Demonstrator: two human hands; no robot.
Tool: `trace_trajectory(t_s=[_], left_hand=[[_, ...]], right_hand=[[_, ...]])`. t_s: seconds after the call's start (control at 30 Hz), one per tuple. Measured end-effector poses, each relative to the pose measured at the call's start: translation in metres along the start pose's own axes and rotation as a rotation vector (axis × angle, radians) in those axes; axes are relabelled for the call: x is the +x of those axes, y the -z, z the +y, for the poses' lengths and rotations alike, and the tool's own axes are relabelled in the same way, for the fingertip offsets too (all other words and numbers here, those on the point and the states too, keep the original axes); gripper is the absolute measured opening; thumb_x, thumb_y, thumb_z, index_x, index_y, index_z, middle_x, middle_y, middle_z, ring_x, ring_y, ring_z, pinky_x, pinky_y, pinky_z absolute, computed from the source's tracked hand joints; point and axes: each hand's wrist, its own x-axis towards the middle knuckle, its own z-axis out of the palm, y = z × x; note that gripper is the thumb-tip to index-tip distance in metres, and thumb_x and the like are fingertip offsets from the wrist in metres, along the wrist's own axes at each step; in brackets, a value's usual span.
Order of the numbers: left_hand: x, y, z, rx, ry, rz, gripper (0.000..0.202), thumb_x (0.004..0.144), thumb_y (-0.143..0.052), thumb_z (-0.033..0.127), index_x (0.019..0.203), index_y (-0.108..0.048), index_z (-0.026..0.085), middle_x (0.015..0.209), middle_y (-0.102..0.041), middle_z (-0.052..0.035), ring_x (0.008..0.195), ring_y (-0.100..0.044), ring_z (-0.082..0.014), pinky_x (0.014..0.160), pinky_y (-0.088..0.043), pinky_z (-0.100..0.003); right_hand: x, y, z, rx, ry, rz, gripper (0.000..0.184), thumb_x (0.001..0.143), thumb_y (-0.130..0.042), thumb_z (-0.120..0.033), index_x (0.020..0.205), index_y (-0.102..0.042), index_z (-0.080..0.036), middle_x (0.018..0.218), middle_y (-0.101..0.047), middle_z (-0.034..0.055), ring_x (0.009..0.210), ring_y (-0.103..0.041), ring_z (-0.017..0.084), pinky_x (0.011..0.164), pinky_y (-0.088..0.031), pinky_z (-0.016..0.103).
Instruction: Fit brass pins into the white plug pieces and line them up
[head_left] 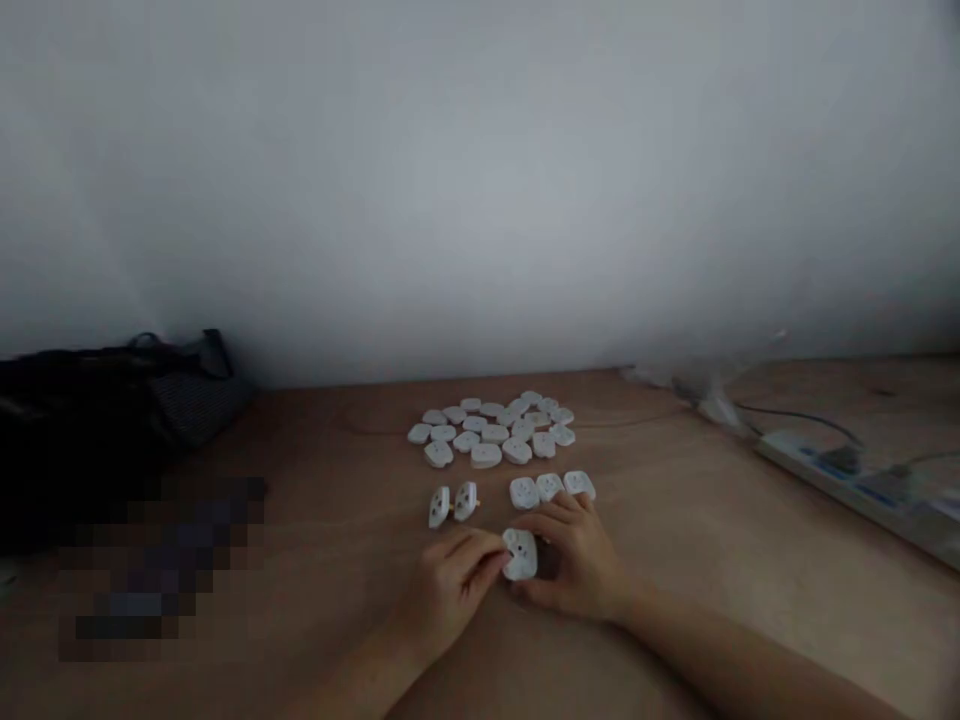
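A white plug adapter (522, 556) is held up just above the wooden table, its face with holes turned towards me. My right hand (574, 560) grips it from the right, fingers over the top edge and thumb below. The thumb and forefinger of my left hand (463, 572) are pinched at its left edge; any small part between them is hidden. Beyond the right hand, three plug adapters (550, 487) lie in a row. Two more adapters (465, 501) stand on edge past the left hand, with brass-coloured pins showing on their right.
Farther back lies a loose group of several white adapters (494, 433). A white power strip (847, 480) with cables runs along the right, near clear plastic wrapping (716, 400). At left are a black bag (97, 430) and a blurred-out dark object (176, 555). A pale wall (480, 200) rises behind.
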Motion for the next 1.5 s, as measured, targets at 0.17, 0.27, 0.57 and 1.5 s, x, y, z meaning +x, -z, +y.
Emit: trace_trajectory(t_s=[0.17, 0.27, 0.57, 1.5], left_hand=[[-0.002, -0.001, -0.003, -0.016, -0.145, 0.011, 0.009, 0.084, -0.058, 0.015, 0.087, -0.066, 0.018, 0.076, -0.066, -0.0031, 0.07, -0.06, -0.0133, 0.066, -0.05, -0.023], [-0.002, 0.003, -0.002, 0.06, -0.225, -0.057, 0.012, 0.084, -0.059, 0.018, 0.093, -0.066, 0.019, 0.079, -0.065, -0.0047, 0.073, -0.057, -0.0155, 0.066, -0.049, -0.026], [-0.003, 0.018, -0.004, 0.14, -0.089, -0.089, 0.016, 0.086, -0.053, 0.022, 0.098, -0.063, 0.018, 0.084, -0.059, -0.0057, 0.078, -0.057, -0.016, 0.074, -0.049, -0.028], [-0.003, 0.0, 0.004, -0.017, -0.018, 0.103, 0.013, 0.086, -0.054, 0.014, 0.093, -0.065, 0.019, 0.086, -0.067, -0.0034, 0.079, -0.064, -0.014, 0.073, -0.053, -0.022]], right_hand=[[-0.001, 0.003, 0.002, 0.021, 0.071, 0.002, 0.046, 0.061, -0.07, -0.044, 0.102, -0.062, -0.026, 0.096, -0.066, 0.0028, 0.087, -0.051, 0.023, 0.08, -0.028, 0.038], [-0.003, 0.004, 0.003, 0.042, 0.102, -0.014, 0.046, 0.061, -0.07, -0.045, 0.101, -0.062, -0.025, 0.094, -0.066, 0.0032, 0.087, -0.051, 0.023, 0.08, -0.028, 0.038], [-0.004, 0.006, 0.009, 0.041, 0.123, -0.014, 0.049, 0.063, -0.068, -0.05, 0.104, -0.061, -0.025, 0.097, -0.065, 0.0045, 0.089, -0.052, 0.024, 0.081, -0.03, 0.039], [-0.004, 0.001, 0.009, 0.087, 0.156, -0.001, 0.051, 0.063, -0.068, -0.05, 0.106, -0.061, -0.024, 0.096, -0.066, 0.005, 0.088, -0.052, 0.025, 0.082, -0.03, 0.041]])
